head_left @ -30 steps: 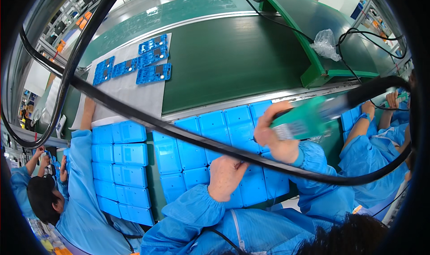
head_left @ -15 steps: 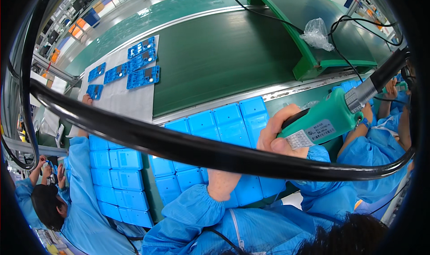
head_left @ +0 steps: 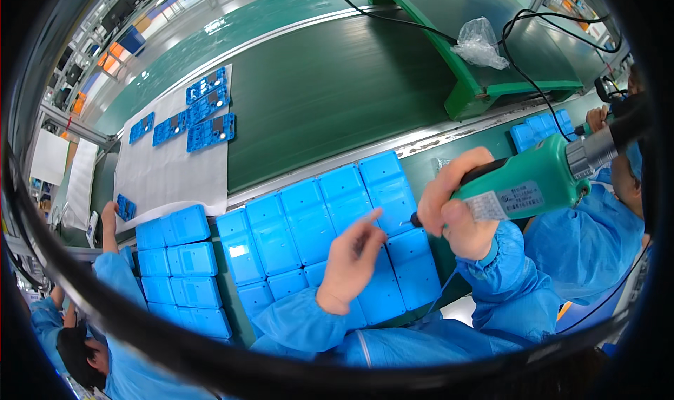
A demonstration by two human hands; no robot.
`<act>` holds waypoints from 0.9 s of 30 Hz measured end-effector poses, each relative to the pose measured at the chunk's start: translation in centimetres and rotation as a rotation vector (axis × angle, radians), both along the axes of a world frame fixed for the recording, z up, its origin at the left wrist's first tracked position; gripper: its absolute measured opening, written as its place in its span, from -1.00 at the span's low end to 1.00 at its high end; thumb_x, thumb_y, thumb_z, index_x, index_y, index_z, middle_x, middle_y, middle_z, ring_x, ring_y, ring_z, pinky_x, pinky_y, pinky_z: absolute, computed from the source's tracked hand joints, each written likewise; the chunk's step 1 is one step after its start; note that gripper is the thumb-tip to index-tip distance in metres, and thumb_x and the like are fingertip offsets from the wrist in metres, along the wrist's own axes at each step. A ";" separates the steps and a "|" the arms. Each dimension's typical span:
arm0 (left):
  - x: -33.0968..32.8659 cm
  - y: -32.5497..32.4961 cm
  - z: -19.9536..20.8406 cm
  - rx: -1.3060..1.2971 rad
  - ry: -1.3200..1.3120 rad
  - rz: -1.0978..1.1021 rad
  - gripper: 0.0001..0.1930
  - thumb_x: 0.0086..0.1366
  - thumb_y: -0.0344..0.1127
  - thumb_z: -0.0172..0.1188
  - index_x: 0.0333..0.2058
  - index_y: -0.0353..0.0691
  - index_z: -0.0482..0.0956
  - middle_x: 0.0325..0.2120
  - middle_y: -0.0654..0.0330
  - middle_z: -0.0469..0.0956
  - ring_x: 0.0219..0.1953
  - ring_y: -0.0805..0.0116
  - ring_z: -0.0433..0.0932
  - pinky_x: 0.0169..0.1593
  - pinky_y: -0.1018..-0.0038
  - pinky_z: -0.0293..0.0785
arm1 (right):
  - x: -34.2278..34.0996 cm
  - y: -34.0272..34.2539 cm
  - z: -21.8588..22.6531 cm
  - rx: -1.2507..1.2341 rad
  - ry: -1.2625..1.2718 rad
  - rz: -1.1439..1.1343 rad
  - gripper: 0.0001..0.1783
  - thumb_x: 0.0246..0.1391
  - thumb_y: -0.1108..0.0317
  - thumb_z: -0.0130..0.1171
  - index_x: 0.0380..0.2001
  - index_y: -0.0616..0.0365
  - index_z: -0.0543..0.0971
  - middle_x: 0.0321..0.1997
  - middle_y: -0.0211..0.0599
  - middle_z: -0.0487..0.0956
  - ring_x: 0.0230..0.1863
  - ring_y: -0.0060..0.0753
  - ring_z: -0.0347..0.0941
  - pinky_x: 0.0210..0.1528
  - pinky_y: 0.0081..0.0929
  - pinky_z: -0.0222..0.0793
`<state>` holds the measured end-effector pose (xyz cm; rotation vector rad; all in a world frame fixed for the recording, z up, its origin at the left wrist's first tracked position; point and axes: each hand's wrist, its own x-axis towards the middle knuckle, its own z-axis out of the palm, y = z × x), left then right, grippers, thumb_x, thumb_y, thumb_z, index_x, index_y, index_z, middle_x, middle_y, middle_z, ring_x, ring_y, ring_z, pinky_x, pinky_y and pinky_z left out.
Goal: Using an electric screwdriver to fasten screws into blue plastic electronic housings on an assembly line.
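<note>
My right hand point(head_left: 460, 207) is wrapped round a green electric screwdriver point(head_left: 523, 184), whose dark nose and thin bit point left over the blue plastic covers point(head_left: 302, 221). My left hand point(head_left: 354, 259) hovers above those covers, just left of the bit. Its index finger stretches toward the bit while the other fingers curl in to the thumb; whatever they may hold is too small to make out. The covers lie in close rows in front of me, with small dark holes near their edges.
Several blue housings with circuit parts point(head_left: 210, 132) lie on a white sheet point(head_left: 186, 175) over the green belt point(head_left: 316, 84). A co-worker's hand point(head_left: 110, 217) touches one at left. More covers point(head_left: 193, 259) are stacked there. A green stand point(head_left: 467, 94) carries a clear bag point(head_left: 481, 45). A black cable point(head_left: 232, 344) arcs across below.
The black cable has dropped from mid-view toward the lower rim, uncovering my left hand. The co-worker's hand has drawn a blue housing to the sheet's near edge. The screwdriver stays in my right hand.
</note>
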<state>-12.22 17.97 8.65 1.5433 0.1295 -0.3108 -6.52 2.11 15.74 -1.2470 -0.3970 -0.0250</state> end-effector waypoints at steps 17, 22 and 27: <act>0.4 0.7 0.4 -0.464 0.423 -0.183 -0.67 0.33 -0.22 -0.18 -0.25 -0.43 0.38 -0.64 0.24 0.42 -0.61 0.50 0.41 -0.52 0.67 0.35 | 2.3 0.3 -2.9 -0.037 -0.107 -0.143 -0.74 -0.21 0.54 0.26 -0.43 0.19 0.38 -0.55 -0.43 0.37 -0.55 -0.68 0.29 -0.53 -0.72 0.20; 0.6 0.0 0.1 -0.447 0.386 -0.073 -0.66 0.35 -0.19 -0.26 -0.26 -0.40 0.35 -0.67 0.34 0.26 -0.65 0.53 0.23 -0.53 0.67 0.22 | 2.4 0.4 -3.0 -0.031 -0.052 -0.137 -0.75 -0.19 0.53 0.26 -0.43 0.18 0.39 -0.56 -0.45 0.38 -0.55 -0.72 0.29 -0.53 -0.73 0.18; 0.9 -1.0 0.3 -0.463 0.315 -0.025 -0.74 0.33 -0.29 -0.21 -0.20 -0.40 0.29 -0.50 0.14 0.46 -0.47 0.41 0.47 -0.37 0.61 0.42 | 2.7 0.4 -3.2 -0.153 -0.205 -0.073 -0.73 0.01 0.42 0.08 -0.35 0.18 0.18 -0.66 -0.32 0.34 -0.71 -0.61 0.23 -0.67 -0.65 0.18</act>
